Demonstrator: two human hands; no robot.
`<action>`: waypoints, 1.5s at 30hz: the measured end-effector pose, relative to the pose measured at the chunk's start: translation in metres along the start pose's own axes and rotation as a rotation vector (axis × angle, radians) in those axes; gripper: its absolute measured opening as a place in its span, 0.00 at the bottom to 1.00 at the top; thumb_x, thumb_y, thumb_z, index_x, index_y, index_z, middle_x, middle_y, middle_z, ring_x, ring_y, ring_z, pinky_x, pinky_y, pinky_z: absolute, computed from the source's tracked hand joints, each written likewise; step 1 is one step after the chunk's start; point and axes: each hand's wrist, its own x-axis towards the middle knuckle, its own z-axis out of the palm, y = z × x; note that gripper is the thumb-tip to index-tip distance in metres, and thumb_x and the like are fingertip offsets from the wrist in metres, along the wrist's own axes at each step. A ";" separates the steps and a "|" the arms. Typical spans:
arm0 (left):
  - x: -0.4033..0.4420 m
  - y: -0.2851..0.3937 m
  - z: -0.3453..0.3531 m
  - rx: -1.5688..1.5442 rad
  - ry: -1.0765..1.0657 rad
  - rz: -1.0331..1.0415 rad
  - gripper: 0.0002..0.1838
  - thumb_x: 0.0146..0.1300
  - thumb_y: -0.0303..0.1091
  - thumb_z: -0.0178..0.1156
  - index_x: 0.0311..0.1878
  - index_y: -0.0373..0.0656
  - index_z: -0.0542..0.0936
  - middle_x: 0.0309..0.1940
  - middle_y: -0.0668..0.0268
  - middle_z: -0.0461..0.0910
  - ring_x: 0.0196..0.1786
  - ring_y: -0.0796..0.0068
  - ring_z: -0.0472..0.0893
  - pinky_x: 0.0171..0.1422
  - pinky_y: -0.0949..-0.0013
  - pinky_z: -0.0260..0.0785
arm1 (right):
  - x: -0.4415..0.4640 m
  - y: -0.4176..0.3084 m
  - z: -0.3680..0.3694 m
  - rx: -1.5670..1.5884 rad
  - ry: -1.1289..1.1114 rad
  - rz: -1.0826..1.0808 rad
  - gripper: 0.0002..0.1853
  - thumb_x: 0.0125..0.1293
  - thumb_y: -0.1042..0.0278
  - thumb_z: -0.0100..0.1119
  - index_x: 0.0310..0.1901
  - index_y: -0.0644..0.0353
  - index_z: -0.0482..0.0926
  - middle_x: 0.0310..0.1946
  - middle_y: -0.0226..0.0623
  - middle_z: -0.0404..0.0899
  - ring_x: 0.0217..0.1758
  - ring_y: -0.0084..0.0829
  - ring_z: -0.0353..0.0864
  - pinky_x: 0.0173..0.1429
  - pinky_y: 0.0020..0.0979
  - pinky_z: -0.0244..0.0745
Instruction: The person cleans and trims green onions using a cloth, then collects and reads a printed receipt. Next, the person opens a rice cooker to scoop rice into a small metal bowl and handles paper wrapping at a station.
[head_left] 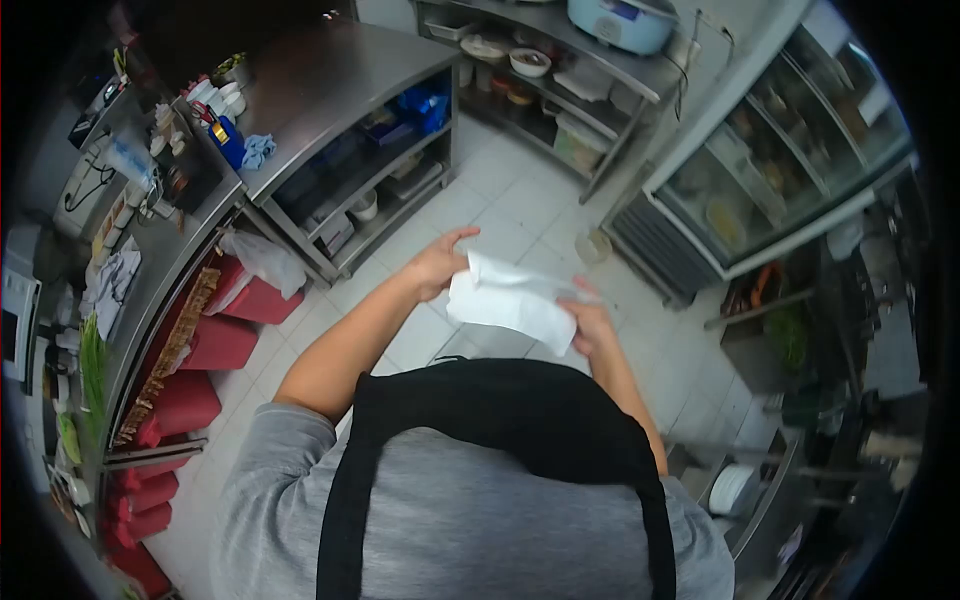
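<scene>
A white sheet that looks like a paper towel (510, 300) is stretched between my two hands, in front of my black apron (480, 390). My left hand (440, 266) grips its left edge, with the index finger pointing out past it. At the opposite end, my right hand (590, 322) pinches the sheet's right edge; those fingers are slightly blurred by motion. The sheet is loosely folded along its upper side. Beneath it only floor tiles show.
Ahead on the left stands a steel worktable (340, 75) holding a blue cloth (259, 150). Red bins (215, 342) line the left counter. A glass-door fridge (780, 150) is at right, with a small clear container (593, 246) on the floor before it. White plates (735, 490) are stacked at lower right.
</scene>
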 end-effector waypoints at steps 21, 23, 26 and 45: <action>0.381 0.263 -0.225 0.131 0.266 0.432 0.16 0.61 0.22 0.55 0.52 0.38 0.74 0.35 0.68 0.80 0.38 0.81 0.78 0.44 0.75 0.69 | 0.464 -0.305 0.206 -0.450 -0.201 -0.508 0.14 0.57 0.78 0.60 0.46 0.68 0.79 0.36 0.36 0.80 0.37 0.22 0.78 0.45 0.22 0.73; 0.424 0.303 -0.237 0.173 0.208 0.429 0.15 0.60 0.21 0.56 0.51 0.37 0.75 0.35 0.67 0.80 0.38 0.82 0.77 0.44 0.76 0.69 | 0.496 -0.335 0.214 -0.364 -0.207 -0.424 0.15 0.56 0.76 0.63 0.46 0.69 0.78 0.35 0.36 0.80 0.36 0.23 0.78 0.43 0.24 0.75; 0.496 0.351 -0.253 0.298 0.242 0.484 0.12 0.59 0.22 0.58 0.47 0.38 0.77 0.35 0.68 0.80 0.40 0.81 0.77 0.45 0.76 0.69 | 0.552 -0.367 0.223 -0.353 -0.189 -0.377 0.16 0.58 0.74 0.63 0.48 0.68 0.77 0.37 0.36 0.80 0.39 0.25 0.79 0.46 0.26 0.75; 0.772 0.523 -0.401 0.288 0.713 0.377 0.08 0.53 0.26 0.66 0.36 0.39 0.80 0.26 0.71 0.78 0.27 0.84 0.74 0.31 0.79 0.65 | 0.948 -0.543 0.401 -0.931 -0.925 -0.365 0.11 0.57 0.73 0.63 0.42 0.64 0.78 0.26 0.28 0.78 0.29 0.17 0.74 0.35 0.21 0.69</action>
